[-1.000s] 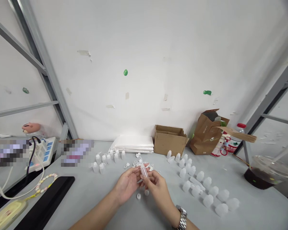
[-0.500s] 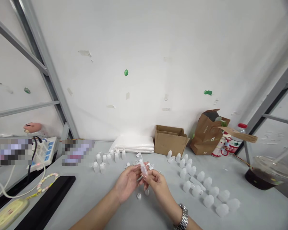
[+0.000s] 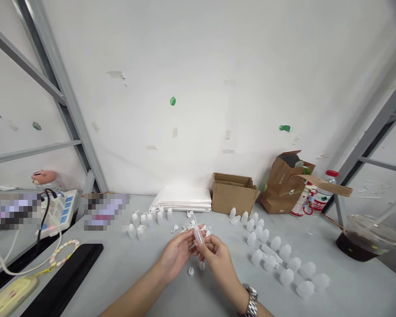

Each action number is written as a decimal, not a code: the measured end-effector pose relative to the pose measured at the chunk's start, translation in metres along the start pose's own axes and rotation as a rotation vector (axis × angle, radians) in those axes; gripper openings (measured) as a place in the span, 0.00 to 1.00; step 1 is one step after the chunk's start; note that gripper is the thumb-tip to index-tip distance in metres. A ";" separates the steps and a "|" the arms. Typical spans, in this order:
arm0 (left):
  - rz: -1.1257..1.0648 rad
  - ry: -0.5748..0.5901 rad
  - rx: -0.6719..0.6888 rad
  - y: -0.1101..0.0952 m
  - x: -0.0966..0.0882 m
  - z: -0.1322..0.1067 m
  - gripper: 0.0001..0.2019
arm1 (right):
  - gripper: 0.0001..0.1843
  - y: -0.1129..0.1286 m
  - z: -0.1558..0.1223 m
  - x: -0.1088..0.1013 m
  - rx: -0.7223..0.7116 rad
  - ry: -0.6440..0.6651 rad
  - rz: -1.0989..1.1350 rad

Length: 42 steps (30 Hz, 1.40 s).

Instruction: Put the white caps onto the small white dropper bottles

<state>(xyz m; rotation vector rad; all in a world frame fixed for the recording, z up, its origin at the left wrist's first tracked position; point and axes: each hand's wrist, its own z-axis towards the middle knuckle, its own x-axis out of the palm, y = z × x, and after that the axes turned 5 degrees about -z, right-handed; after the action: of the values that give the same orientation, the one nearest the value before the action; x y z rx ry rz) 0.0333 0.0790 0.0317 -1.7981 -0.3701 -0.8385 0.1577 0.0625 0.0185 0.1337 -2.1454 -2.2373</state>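
Two pixelated purple-and-white patches (image 3: 106, 211) blur out part of the pale grey table (image 3: 350, 290), and the tiny white plastic bits (image 3: 188, 226) behind the left hand (image 3: 175, 252) are too small to tell.

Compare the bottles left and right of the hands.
The left bottles have narrow pointed tips; the right bottles end bluntly. The left ones stand in a tight cluster; the right ones spread in a long band. Both are frosted white plastic on the grey table.

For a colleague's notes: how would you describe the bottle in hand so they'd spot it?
On the grey table, below the cardboard box, the person's left hand and right hand, with its steel wristwatch, meet. Between their fingers is a slim translucent plastic bottle, tilted, the only one held up, unlike the bottles set out on either side.
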 end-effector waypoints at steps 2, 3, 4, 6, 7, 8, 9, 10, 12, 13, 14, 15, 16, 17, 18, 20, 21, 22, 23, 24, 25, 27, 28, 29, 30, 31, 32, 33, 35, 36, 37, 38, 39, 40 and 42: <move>-0.028 0.026 -0.015 0.001 -0.002 0.001 0.16 | 0.19 0.000 0.002 -0.001 0.015 0.018 0.049; -0.044 0.042 -0.023 0.001 -0.003 0.002 0.16 | 0.19 0.001 0.002 -0.001 0.019 0.028 0.071; -0.061 0.060 -0.034 0.002 -0.004 0.002 0.16 | 0.19 0.002 0.002 -0.001 0.022 0.040 0.092; -0.094 0.091 -0.060 0.002 -0.006 0.003 0.16 | 0.19 0.004 0.003 -0.002 0.024 0.068 0.127; -0.110 0.103 -0.071 0.002 -0.007 0.004 0.16 | 0.19 0.005 0.003 -0.003 0.023 0.080 0.141; -0.123 0.109 -0.078 0.003 -0.007 0.004 0.16 | 0.19 0.004 0.004 -0.003 0.021 0.091 0.153; -0.135 0.112 -0.085 0.002 -0.007 0.004 0.16 | 0.19 0.004 0.004 -0.004 0.017 0.101 0.165; -0.145 0.111 -0.093 0.002 -0.007 0.004 0.16 | 0.19 0.003 0.005 -0.004 0.013 0.112 0.178; -0.163 0.103 -0.111 0.001 -0.006 0.003 0.15 | 0.19 0.001 0.005 -0.005 0.005 0.142 0.213; -0.169 0.096 -0.122 0.001 -0.006 0.003 0.15 | 0.19 0.000 0.005 -0.005 0.006 0.159 0.233; -0.174 0.088 -0.130 0.000 -0.005 0.003 0.15 | 0.18 0.000 0.005 -0.005 0.012 0.179 0.257; -0.180 0.081 -0.138 0.000 -0.004 0.002 0.14 | 0.18 0.000 0.005 -0.005 0.023 0.199 0.282; -0.185 0.077 -0.146 0.000 -0.003 0.002 0.14 | 0.18 0.001 0.005 -0.005 0.036 0.216 0.310; -0.192 0.074 -0.154 0.000 -0.002 0.002 0.13 | 0.18 0.002 0.004 -0.005 0.053 0.230 0.339; -0.198 0.071 -0.161 0.001 -0.002 0.002 0.13 | 0.18 0.004 0.003 -0.005 0.067 0.242 0.370; -0.212 0.065 -0.161 0.002 -0.001 0.002 0.13 | 0.17 0.007 0.003 -0.005 0.082 0.267 0.423; -0.215 0.064 -0.153 0.002 -0.001 0.002 0.13 | 0.17 0.008 0.003 -0.005 0.082 0.274 0.439; -0.212 0.063 -0.136 0.002 -0.001 0.002 0.13 | 0.16 0.008 0.003 -0.005 0.081 0.277 0.446; -0.201 0.063 -0.115 0.001 -0.002 0.002 0.13 | 0.16 0.007 0.004 -0.005 0.079 0.272 0.442; -0.181 0.065 -0.092 0.000 -0.002 0.002 0.14 | 0.16 0.007 0.004 -0.005 0.076 0.260 0.424; -0.151 0.064 -0.067 0.000 -0.003 0.002 0.15 | 0.16 0.006 0.005 -0.005 0.072 0.239 0.390; -0.074 0.038 0.008 -0.002 -0.004 0.002 0.17 | 0.17 0.003 0.007 -0.004 0.058 0.186 0.289; -0.031 0.018 0.048 -0.002 -0.004 0.002 0.17 | 0.18 0.002 0.007 -0.004 0.048 0.159 0.234; 0.009 -0.002 0.083 -0.002 -0.004 0.002 0.17 | 0.18 0.001 0.006 -0.002 0.037 0.131 0.183; 0.041 -0.020 0.111 -0.002 -0.005 0.002 0.16 | 0.18 0.001 0.005 -0.001 0.024 0.106 0.139; 0.061 -0.032 0.123 -0.001 -0.004 0.002 0.15 | 0.18 0.000 0.004 0.000 0.011 0.083 0.101; 0.066 -0.037 0.118 -0.001 -0.004 0.002 0.14 | 0.18 0.000 0.003 0.001 -0.005 0.066 0.067; 0.057 -0.036 0.098 0.000 -0.004 0.001 0.14 | 0.17 -0.001 0.002 0.001 -0.024 0.051 0.035; 0.022 -0.028 0.050 0.000 -0.003 0.001 0.13 | 0.17 -0.002 0.000 0.001 -0.050 0.040 -0.016; 0.008 -0.023 0.029 0.000 -0.003 0.001 0.13 | 0.17 -0.002 0.000 0.001 -0.054 0.041 -0.029; 0.000 -0.018 0.017 0.000 -0.003 0.000 0.13 | 0.18 -0.002 0.000 0.000 -0.056 0.043 -0.035; -0.003 -0.013 0.013 -0.001 -0.003 0.000 0.14 | 0.18 -0.002 0.000 0.000 -0.059 0.048 -0.037; -0.001 -0.008 0.018 -0.001 -0.003 0.000 0.14 | 0.18 -0.002 0.001 -0.001 -0.062 0.051 -0.039; 0.003 -0.001 0.028 -0.002 -0.002 -0.001 0.15 | 0.18 -0.001 0.001 -0.002 -0.067 0.048 -0.046; 0.016 0.019 0.052 -0.003 -0.002 -0.001 0.15 | 0.17 0.002 0.000 -0.002 -0.095 0.021 -0.084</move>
<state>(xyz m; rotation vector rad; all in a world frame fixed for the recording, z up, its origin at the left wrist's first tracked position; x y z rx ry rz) 0.0296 0.0797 0.0326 -1.7418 -0.3611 -0.8271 0.1601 0.0624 0.0206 0.2471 -2.0555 -2.3667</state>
